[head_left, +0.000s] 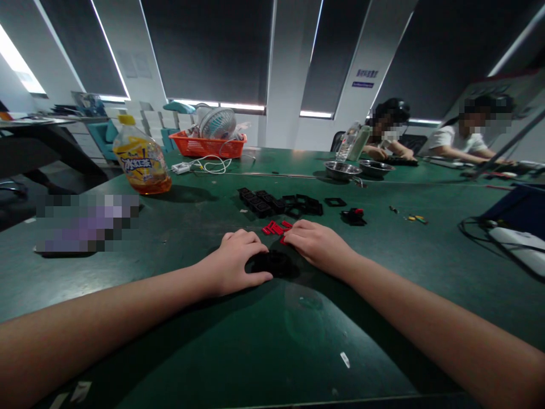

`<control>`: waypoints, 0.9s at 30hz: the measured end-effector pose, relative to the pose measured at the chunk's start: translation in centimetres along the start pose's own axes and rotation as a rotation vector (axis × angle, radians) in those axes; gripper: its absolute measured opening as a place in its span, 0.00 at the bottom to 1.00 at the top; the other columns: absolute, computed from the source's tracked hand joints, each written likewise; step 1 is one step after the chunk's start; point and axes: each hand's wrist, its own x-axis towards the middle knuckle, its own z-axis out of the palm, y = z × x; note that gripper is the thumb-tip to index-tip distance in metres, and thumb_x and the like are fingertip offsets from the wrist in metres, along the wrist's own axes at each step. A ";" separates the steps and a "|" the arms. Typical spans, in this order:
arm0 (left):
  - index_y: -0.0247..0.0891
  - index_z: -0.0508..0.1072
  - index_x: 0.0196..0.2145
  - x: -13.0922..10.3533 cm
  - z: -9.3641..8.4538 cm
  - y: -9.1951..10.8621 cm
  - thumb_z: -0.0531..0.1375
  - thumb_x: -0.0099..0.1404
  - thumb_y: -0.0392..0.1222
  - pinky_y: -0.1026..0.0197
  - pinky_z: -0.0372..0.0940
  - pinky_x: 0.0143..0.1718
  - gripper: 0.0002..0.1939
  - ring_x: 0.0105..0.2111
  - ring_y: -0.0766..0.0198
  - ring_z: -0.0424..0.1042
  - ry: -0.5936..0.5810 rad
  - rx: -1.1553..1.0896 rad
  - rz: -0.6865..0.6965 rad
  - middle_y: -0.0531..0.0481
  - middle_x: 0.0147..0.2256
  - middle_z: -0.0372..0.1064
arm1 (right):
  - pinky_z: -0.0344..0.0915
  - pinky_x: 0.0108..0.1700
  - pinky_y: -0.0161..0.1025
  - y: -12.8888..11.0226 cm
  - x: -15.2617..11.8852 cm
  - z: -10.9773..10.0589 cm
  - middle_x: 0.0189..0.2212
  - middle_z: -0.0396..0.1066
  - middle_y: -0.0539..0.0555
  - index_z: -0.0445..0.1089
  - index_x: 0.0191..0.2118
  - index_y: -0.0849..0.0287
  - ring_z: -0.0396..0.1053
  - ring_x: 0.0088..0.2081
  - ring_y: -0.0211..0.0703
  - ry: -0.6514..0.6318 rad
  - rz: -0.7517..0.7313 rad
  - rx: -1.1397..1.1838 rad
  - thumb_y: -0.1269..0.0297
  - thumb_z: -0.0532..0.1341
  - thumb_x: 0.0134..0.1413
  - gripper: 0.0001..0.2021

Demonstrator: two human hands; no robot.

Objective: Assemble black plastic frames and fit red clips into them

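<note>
My left hand [238,262] rests on the table with thumb and fingers curved around the left side of a black plastic part [276,264], whose shape is hard to make out in the shadow. Just right of it, my right hand [317,245] is closed, its fingertips pinching a small red plastic piece [283,241]. Several loose red pieces [273,228] lie just beyond my fingers. Behind them are black square blocks [258,201] and open black frames [303,203]. One black frame [335,201] lies apart, near a black part with a red piece [354,216].
A tea bottle [142,162] and a blurred-out purple object [91,224] are on the left. An orange basket [208,146] holds a fan. Metal bowls [343,169] stand at the back. On the right are cables and a white device [519,243]. Two people sit across the table.
</note>
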 end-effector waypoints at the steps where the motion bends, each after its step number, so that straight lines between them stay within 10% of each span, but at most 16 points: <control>1: 0.39 0.74 0.46 0.0 0.0 0.0 0.63 0.62 0.49 0.45 0.56 0.53 0.17 0.48 0.49 0.65 0.001 0.003 -0.001 0.44 0.45 0.70 | 0.69 0.46 0.43 0.1 0.0 -0.1 0.38 0.77 0.62 0.75 0.40 0.65 0.69 0.44 0.51 -0.001 -0.009 -0.004 0.74 0.55 0.62 0.10; 15: 0.39 0.73 0.47 0.0 0.0 -0.1 0.62 0.63 0.50 0.45 0.56 0.52 0.17 0.49 0.49 0.65 -0.005 -0.003 0.006 0.44 0.46 0.69 | 0.70 0.46 0.47 0.5 -0.3 -0.5 0.39 0.75 0.65 0.73 0.41 0.64 0.70 0.45 0.54 0.020 0.035 0.095 0.69 0.55 0.64 0.10; 21: 0.37 0.74 0.48 0.0 -0.2 0.1 0.62 0.63 0.50 0.43 0.55 0.53 0.19 0.50 0.47 0.65 -0.016 0.012 -0.002 0.42 0.47 0.69 | 0.70 0.48 0.48 0.8 -0.6 -0.3 0.43 0.75 0.64 0.69 0.58 0.64 0.69 0.46 0.53 0.059 0.025 0.102 0.71 0.56 0.62 0.19; 27: 0.37 0.74 0.48 0.0 -0.2 0.2 0.63 0.63 0.49 0.44 0.56 0.53 0.19 0.50 0.47 0.65 -0.016 0.000 -0.007 0.42 0.47 0.69 | 0.69 0.50 0.49 0.8 -0.8 0.1 0.41 0.76 0.61 0.74 0.49 0.60 0.69 0.45 0.51 0.095 0.094 0.174 0.70 0.58 0.61 0.13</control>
